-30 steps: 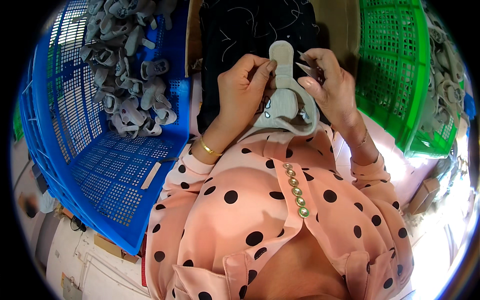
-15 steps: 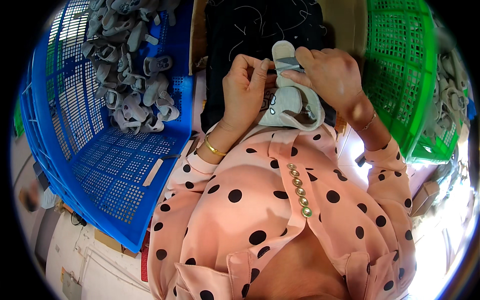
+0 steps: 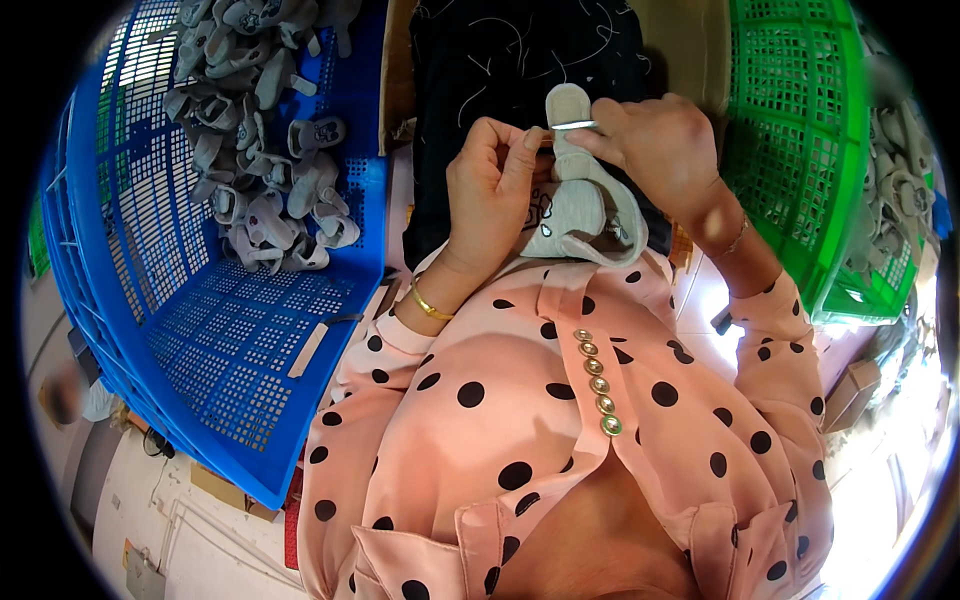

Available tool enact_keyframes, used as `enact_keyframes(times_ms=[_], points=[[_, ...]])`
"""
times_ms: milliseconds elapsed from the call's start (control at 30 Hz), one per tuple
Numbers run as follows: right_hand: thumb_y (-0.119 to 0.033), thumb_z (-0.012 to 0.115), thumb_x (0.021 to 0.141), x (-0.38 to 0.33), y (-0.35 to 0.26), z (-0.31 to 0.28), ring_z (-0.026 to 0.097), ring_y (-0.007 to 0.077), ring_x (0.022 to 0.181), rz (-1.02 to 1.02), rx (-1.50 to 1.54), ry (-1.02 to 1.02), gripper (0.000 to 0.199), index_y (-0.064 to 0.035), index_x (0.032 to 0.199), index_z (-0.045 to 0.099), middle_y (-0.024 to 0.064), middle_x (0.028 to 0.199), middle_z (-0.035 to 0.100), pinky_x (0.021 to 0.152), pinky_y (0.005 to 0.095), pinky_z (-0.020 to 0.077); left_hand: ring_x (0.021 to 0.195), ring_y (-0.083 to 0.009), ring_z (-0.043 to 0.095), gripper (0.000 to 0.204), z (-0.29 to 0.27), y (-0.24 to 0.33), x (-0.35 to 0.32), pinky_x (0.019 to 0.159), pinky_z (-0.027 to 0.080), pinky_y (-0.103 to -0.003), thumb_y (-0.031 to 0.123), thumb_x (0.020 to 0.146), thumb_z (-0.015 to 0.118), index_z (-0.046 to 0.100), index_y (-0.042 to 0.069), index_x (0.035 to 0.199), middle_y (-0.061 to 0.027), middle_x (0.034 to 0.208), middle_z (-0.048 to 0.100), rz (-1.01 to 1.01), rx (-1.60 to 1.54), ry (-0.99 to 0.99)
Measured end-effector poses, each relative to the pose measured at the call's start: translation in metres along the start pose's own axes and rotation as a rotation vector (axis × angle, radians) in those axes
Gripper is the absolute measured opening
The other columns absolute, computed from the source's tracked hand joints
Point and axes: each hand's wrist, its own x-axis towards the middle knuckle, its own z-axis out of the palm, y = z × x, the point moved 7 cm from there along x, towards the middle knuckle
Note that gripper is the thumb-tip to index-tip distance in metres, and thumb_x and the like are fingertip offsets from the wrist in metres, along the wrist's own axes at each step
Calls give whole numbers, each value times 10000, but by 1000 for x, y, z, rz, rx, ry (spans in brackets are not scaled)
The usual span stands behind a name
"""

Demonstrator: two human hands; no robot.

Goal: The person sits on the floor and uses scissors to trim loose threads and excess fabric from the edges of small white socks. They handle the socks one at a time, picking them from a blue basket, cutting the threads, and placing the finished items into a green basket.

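A small light-grey fabric shoe (image 3: 572, 222) with a dark animal print lies in my lap, its rounded strap end (image 3: 568, 103) pointing away from me. My left hand (image 3: 487, 190) is closed in a pinch at the left edge of the strap, some fingertips tucked behind it. From the other side, my right hand (image 3: 665, 150) grips a thin shiny blade-like metal tool (image 3: 575, 126) that lies across the strap. Most of that tool is hidden in the fingers, so its exact kind does not show.
At the left, a blue plastic crate (image 3: 225, 350) holds a heap of similar grey shoes (image 3: 265, 150). A green plastic crate (image 3: 790, 150) stands at the right, with more grey shoes (image 3: 890, 180) beyond it. Loose thread ends cling to the black cloth (image 3: 530, 60) over my lap.
The metal tool has turned from showing its flat grey side to a narrow bright edge across the strap. Both hands keep nearly the same place.
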Motion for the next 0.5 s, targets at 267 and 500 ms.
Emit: enact_keyframes(times_ms=[267,500], points=[[-327,650,922,-16,12,34,454,132,543,422,1045,-218,327,-9,875,588,33,622,492,531,282,413,822,-139,688,260,-3,8,1,679,577,-260,231,1018,511,528,6,889,-116,961,695,-124,-190,-137],[-292,587,977,-26,-1,38,278,-2,560,680,1772,-291,267,-29,940,613,-103,635,372,479,192,253,787,-76,624,232,-2,25,-9,695,497,-203,137,938,643,636,11,1133,-45,940,682,-51,261,-421]])
